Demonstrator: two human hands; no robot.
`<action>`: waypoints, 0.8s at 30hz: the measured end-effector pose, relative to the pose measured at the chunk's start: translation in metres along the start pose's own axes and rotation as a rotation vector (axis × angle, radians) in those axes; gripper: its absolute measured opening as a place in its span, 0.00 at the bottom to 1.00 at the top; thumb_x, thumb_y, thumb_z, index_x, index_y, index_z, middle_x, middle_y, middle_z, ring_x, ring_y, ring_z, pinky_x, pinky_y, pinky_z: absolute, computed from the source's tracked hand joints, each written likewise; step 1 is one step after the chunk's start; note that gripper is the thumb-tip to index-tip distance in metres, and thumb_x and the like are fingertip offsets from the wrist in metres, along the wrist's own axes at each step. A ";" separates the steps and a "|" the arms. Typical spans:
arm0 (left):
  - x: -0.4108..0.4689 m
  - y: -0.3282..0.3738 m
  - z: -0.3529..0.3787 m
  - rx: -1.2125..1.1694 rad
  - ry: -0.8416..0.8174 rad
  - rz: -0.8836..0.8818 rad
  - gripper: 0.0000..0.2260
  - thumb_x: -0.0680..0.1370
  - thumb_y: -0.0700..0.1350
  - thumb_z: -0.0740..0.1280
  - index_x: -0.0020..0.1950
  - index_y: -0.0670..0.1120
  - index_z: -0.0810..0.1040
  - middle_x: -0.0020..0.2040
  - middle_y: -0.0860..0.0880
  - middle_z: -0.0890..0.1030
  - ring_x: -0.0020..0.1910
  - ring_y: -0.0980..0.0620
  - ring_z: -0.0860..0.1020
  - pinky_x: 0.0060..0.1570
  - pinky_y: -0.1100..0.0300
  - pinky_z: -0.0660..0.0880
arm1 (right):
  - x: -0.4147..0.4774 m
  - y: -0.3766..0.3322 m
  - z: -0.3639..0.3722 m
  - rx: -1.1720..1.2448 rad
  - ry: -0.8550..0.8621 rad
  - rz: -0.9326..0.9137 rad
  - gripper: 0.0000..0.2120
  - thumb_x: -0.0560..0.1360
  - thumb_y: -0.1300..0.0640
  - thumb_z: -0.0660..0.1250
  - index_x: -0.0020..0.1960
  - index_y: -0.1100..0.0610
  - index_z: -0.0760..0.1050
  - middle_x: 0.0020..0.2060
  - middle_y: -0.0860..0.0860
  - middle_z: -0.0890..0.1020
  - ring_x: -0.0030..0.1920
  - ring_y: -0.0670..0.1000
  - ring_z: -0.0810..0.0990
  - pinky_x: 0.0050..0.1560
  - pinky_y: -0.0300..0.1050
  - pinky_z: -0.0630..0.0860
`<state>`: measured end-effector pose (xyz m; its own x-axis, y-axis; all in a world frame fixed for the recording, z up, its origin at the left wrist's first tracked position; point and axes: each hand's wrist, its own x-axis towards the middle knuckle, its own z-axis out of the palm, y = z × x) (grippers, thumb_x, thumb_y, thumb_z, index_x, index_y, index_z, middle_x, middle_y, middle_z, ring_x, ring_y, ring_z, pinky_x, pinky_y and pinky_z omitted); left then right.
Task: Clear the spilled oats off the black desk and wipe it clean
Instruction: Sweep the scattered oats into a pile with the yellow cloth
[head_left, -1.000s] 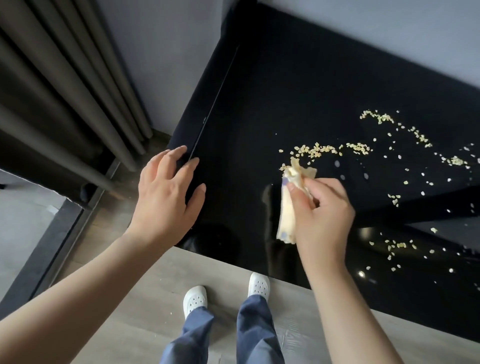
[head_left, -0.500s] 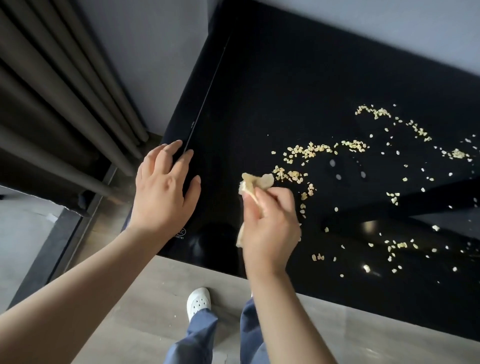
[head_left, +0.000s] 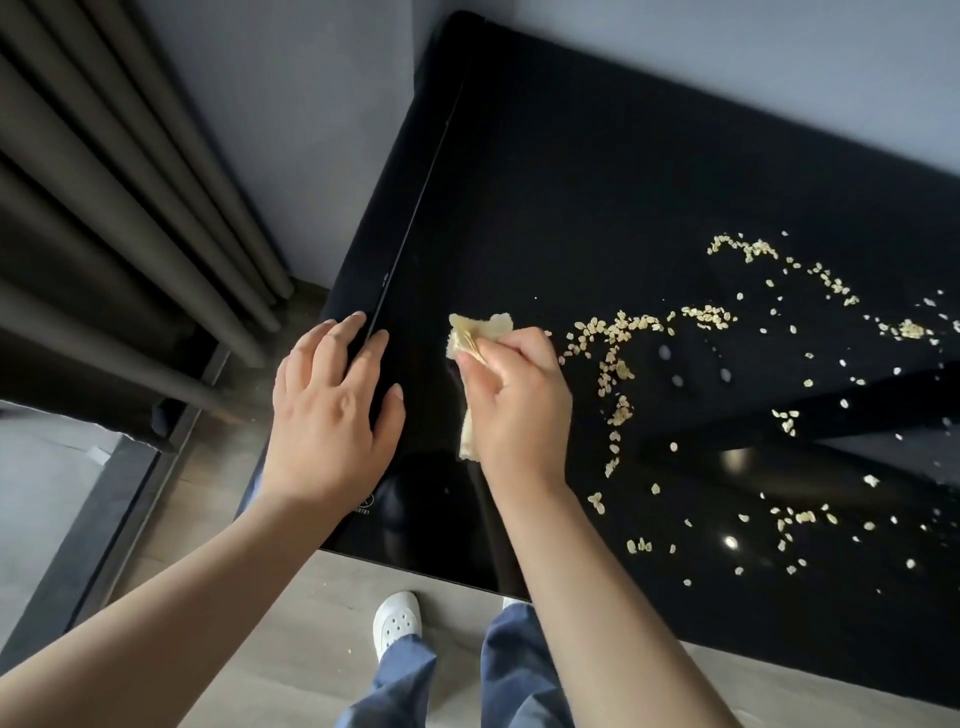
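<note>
At the far left, dark pleated curtains (head_left: 130, 208) hang down to the wood-look floor (head_left: 291, 613). Your left hand (head_left: 332, 421) lies flat at the left edge of the black desk (head_left: 597, 182), fingers straight and slightly spread, holding nothing. Below it, a white perforated shoe (head_left: 397, 621) and blue trouser legs (head_left: 519, 670) stand at the desk's near edge.

Just right of the left hand, your right hand (head_left: 519, 405) grips a bunched pale yellow cloth (head_left: 478, 338). One end sticks out past the fingers and the other hangs below the palm. Whether the cloth is pressed onto the surface cannot be told.

The oats (head_left: 618, 332) lie on the desk to the right of that hand. A curved line of them begins just beside the knuckles and bends toward you. Further right are an arc near the far side and loose flakes scattered toward the near edge. The glossy strip of desk between the two hands shows no flakes.
</note>
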<state>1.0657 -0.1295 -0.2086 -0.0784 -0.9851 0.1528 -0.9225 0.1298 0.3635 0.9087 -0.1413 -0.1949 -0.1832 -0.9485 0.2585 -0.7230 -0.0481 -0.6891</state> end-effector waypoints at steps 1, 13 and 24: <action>0.000 0.000 0.000 0.001 0.003 -0.001 0.22 0.78 0.49 0.60 0.69 0.41 0.72 0.70 0.42 0.70 0.70 0.41 0.64 0.69 0.43 0.63 | 0.001 0.007 0.000 -0.019 -0.007 -0.003 0.07 0.74 0.56 0.71 0.50 0.57 0.84 0.43 0.48 0.77 0.41 0.42 0.74 0.39 0.26 0.69; 0.006 0.001 -0.001 0.009 0.015 -0.012 0.21 0.77 0.48 0.61 0.69 0.42 0.73 0.70 0.42 0.70 0.71 0.40 0.64 0.69 0.44 0.61 | 0.018 0.033 -0.058 -0.056 0.214 0.159 0.05 0.72 0.59 0.73 0.47 0.57 0.85 0.41 0.49 0.78 0.42 0.44 0.77 0.45 0.25 0.67; 0.011 0.000 -0.002 0.011 0.014 0.004 0.22 0.77 0.48 0.61 0.69 0.41 0.73 0.69 0.41 0.70 0.70 0.39 0.65 0.69 0.44 0.62 | 0.076 0.037 -0.001 -0.154 0.060 0.056 0.06 0.74 0.54 0.71 0.49 0.53 0.84 0.45 0.47 0.76 0.39 0.39 0.70 0.41 0.32 0.66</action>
<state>1.0654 -0.1398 -0.2052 -0.0767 -0.9829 0.1675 -0.9262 0.1324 0.3531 0.8674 -0.2147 -0.1999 -0.2627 -0.9275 0.2659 -0.8033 0.0575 -0.5928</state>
